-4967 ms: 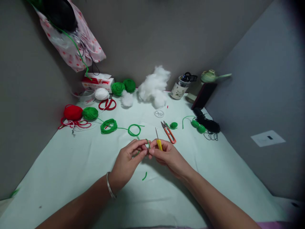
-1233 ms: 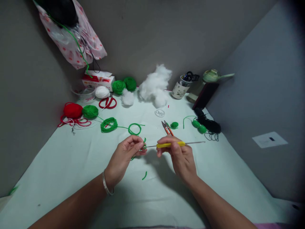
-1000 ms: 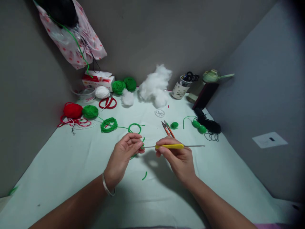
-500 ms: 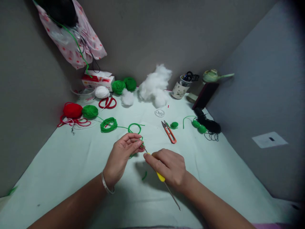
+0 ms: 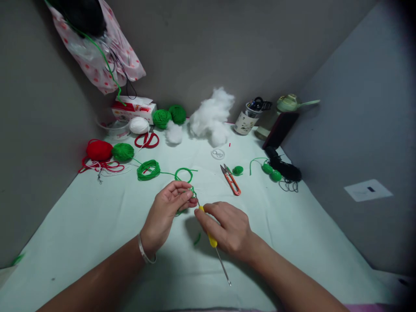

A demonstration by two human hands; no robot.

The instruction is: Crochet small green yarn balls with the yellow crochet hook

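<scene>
Yellow-handled hook meeting green yarn at your left fingertips

Your left hand (image 5: 166,210) is pinching a small loop of green yarn (image 5: 193,190) between thumb and fingers, the other fingers curling loosely behind. Your right hand (image 5: 229,227) is gripping the crochet hook (image 5: 212,241), with the thumb and index finger closing near the upper end of its yellow handle; you are hiding part of the grip under your palm, so how the remaining fingers are pressing cannot be told. The hook is slanting, its upper metal end reaching the loop at your left fingertips and its lower end pointing toward you above the pale cloth (image 5: 97,234). Whether the upper tip is passing through the loop is too small to tell.

A green snippet (image 5: 197,239) is lying on the cloth between your hands. Just beyond your left fingers, a green yarn ring (image 5: 176,175) is resting, with a thicker green coil (image 5: 148,172) lying to its left. Orange snips (image 5: 233,184) are lying beyond your right hand, near a small green ball (image 5: 238,170). Farther back, white stuffing (image 5: 209,117) is sitting between the green yarn balls (image 5: 161,119) and a cup (image 5: 245,123) that is holding tools.
</scene>
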